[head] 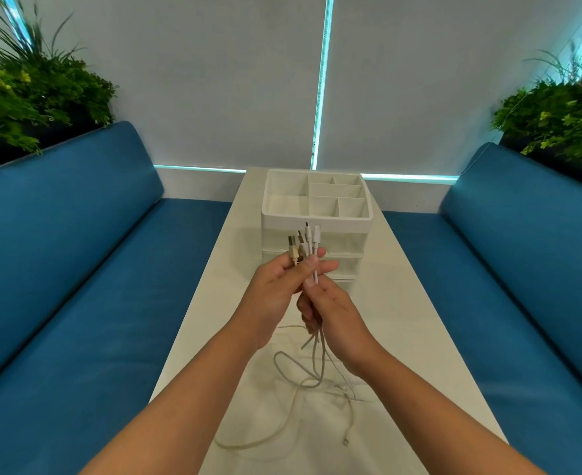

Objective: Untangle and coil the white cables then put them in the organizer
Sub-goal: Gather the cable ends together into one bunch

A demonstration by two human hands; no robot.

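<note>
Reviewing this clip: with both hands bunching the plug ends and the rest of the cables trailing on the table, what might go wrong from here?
1. The white cables still cross in loops below the hands; pulling upward may tighten the tangle.
2. The left hand and right hand grip several plugs together, so one may slip out.
3. A loose end lies near the table front and may slide off.

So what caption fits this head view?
Both hands gather white cables by their plugs before an empty organizer.
</note>
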